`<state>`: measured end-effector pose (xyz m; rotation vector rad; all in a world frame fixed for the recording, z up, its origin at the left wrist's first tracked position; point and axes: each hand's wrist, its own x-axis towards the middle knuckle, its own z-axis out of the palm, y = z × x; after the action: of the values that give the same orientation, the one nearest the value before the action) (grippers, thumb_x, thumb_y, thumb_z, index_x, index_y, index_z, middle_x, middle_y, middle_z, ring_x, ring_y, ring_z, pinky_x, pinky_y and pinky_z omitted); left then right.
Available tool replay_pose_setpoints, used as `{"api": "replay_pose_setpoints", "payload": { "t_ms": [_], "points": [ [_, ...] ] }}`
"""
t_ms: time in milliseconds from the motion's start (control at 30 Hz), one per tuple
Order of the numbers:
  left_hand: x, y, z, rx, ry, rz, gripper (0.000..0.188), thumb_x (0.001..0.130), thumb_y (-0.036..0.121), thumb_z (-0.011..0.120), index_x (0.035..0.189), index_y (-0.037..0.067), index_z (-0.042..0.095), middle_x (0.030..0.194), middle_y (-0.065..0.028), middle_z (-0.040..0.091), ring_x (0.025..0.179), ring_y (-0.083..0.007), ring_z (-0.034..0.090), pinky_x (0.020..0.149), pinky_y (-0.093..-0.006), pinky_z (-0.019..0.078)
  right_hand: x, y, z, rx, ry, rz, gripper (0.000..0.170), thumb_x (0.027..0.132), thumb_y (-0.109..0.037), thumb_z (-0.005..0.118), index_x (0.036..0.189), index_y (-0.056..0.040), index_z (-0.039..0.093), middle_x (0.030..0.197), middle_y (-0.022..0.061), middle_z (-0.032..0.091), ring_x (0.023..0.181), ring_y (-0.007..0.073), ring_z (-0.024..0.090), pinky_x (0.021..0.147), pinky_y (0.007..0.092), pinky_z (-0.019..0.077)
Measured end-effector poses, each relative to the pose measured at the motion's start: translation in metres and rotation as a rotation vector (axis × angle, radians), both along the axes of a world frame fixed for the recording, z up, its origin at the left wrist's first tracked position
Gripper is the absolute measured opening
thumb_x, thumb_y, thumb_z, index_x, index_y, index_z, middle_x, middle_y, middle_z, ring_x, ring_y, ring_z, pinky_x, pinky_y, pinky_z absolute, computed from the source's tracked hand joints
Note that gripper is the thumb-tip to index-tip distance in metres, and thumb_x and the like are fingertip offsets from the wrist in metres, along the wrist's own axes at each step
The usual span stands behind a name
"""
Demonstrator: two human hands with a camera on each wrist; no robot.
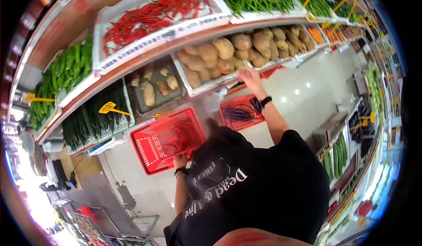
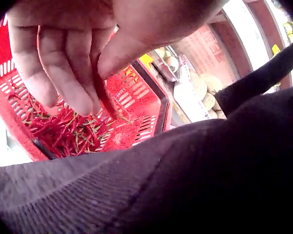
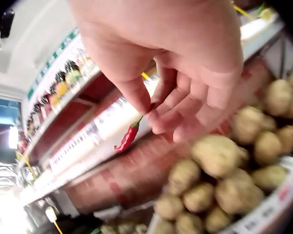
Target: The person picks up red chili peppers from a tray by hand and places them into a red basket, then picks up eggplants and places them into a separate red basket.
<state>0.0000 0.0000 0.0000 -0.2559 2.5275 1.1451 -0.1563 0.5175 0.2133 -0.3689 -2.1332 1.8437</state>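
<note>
In the right wrist view my right hand (image 3: 171, 63) pinches a small red chili pepper (image 3: 127, 138) by its green stem, between thumb and fingertips. From the head view, that right hand (image 1: 251, 80) is at the front of the potato crate. My left hand (image 2: 68, 53) hangs over a red basket (image 2: 162, 105), fingers pointing down, with a long red chili (image 2: 106, 100) between thumb and fingers. Below it, a heap of red chilies (image 2: 68, 131) lies on the basket's bottom. The head view places the left hand (image 1: 179, 160) at the near side of the basket (image 1: 140, 151).
Potatoes (image 1: 223, 48) fill crates along the shelf, beside a dark tray (image 1: 154, 102) of tubers. Above stands a white box of red chilies (image 1: 154, 17). A second red basket (image 1: 228, 100) holds purple eggplants (image 1: 237, 113). Cucumbers (image 1: 339, 156) lie across the aisle.
</note>
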Motion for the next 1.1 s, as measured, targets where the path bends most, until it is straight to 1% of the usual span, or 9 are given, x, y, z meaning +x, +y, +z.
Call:
{"api": "replay_pose_setpoints", "payload": {
  "t_ms": [100, 167, 300, 400, 500, 733, 833, 967, 1100],
  "points": [
    [-0.026, 0.006, 0.021, 0.127, -0.038, 0.041, 0.017, 0.093, 0.011, 0.060, 0.104, 0.004, 0.071, 0.083, -0.0130, 0.074, 0.071, -0.0186, 0.073, 0.064, -0.0318, 0.0563, 0.093, 0.013, -0.138, 0.148, -0.173, -0.277, 0.012, 0.085, -0.013, 0.072, 0.089, -0.0013, 0.073, 0.072, 0.0046, 0.070, 0.065, 0.0073, 0.063, 0.058, 0.0235, 0.0478],
    [-0.018, 0.004, 0.005, 0.221, -0.027, -0.043, 0.017, 0.093, 0.007, 0.060, 0.105, 0.001, 0.070, 0.088, -0.0124, 0.074, 0.074, -0.0170, 0.072, 0.066, -0.0304, 0.0574, 0.156, 0.010, -0.174, -0.040, -0.419, -0.454, 0.012, 0.084, -0.011, 0.069, 0.086, -0.0004, 0.073, 0.070, 0.0056, 0.070, 0.064, 0.0090, 0.063, 0.058, 0.0255, 0.0491],
    [-0.024, 0.006, 0.020, 0.237, -0.084, -0.096, 0.010, 0.092, 0.001, 0.064, 0.100, -0.001, 0.068, 0.091, -0.0125, 0.073, 0.080, -0.0179, 0.072, 0.068, -0.0296, 0.0587, 0.211, 0.002, -0.211, 0.112, -0.578, -0.572, 0.020, 0.085, -0.016, 0.068, 0.091, 0.0029, 0.070, 0.073, 0.0066, 0.069, 0.059, 0.0120, 0.063, 0.054, 0.0277, 0.0518],
    [-0.031, 0.019, 0.031, 0.037, -0.172, -0.185, 0.012, 0.089, 0.008, 0.071, 0.093, -0.001, 0.064, 0.087, -0.0121, 0.073, 0.077, -0.0171, 0.072, 0.068, -0.0299, 0.0576, 0.248, 0.022, -0.294, 0.316, -0.810, -0.579, 0.044, 0.083, -0.025, 0.070, 0.117, 0.0030, 0.064, 0.077, 0.0106, 0.071, 0.066, 0.0176, 0.070, 0.057, 0.0304, 0.0549],
    [-0.030, 0.017, 0.022, 0.091, -0.155, -0.182, 0.022, 0.087, 0.017, 0.076, 0.091, 0.000, 0.063, 0.081, -0.0113, 0.075, 0.071, -0.0156, 0.072, 0.065, -0.0300, 0.0556, 0.252, 0.014, -0.246, -0.061, -0.972, -0.600, 0.043, 0.084, -0.027, 0.067, 0.117, 0.0009, 0.065, 0.085, 0.0107, 0.072, 0.072, 0.0188, 0.072, 0.058, 0.0329, 0.0572],
    [-0.024, 0.017, 0.014, -0.102, -0.030, -0.141, 0.023, 0.080, 0.030, 0.081, 0.087, 0.009, 0.074, 0.082, -0.0100, 0.075, 0.076, -0.0212, 0.072, 0.069, -0.0357, 0.0544, 0.307, 0.008, -0.268, -0.120, -1.156, -0.374, 0.032, 0.086, -0.026, 0.060, 0.108, -0.0046, 0.068, 0.089, 0.0070, 0.071, 0.074, 0.0206, 0.071, 0.060, 0.0358, 0.0579],
    [-0.020, 0.010, -0.010, 0.129, -0.025, -0.029, 0.028, 0.079, 0.036, 0.081, 0.092, 0.011, 0.076, 0.083, -0.0111, 0.075, 0.077, -0.0225, 0.072, 0.071, -0.0360, 0.0547, 0.306, 0.018, -0.267, -0.183, -1.161, -0.325, 0.031, 0.087, -0.025, 0.059, 0.108, -0.0044, 0.067, 0.091, 0.0071, 0.071, 0.076, 0.0212, 0.072, 0.062, 0.0371, 0.0580],
    [-0.019, 0.021, -0.018, -0.074, -0.050, -0.009, 0.027, 0.077, 0.037, 0.081, 0.092, 0.014, 0.078, 0.083, -0.0099, 0.075, 0.080, -0.0244, 0.074, 0.074, -0.0376, 0.0565, 0.247, 0.036, -0.218, -0.106, -0.951, -0.393, 0.026, 0.089, -0.023, 0.062, 0.108, -0.0052, 0.067, 0.091, 0.0063, 0.071, 0.075, 0.0186, 0.071, 0.062, 0.0341, 0.0571],
    [-0.018, 0.025, -0.042, -0.032, -0.109, 0.076, 0.026, 0.075, 0.034, 0.082, 0.092, 0.014, 0.078, 0.082, -0.0098, 0.075, 0.079, -0.0231, 0.074, 0.074, -0.0375, 0.0571, 0.149, 0.076, -0.189, 0.120, -0.367, -0.275, 0.018, 0.098, -0.014, 0.058, 0.107, -0.0012, 0.066, 0.089, 0.0040, 0.071, 0.079, 0.0122, 0.067, 0.066, 0.0302, 0.0558]
  ]
}}
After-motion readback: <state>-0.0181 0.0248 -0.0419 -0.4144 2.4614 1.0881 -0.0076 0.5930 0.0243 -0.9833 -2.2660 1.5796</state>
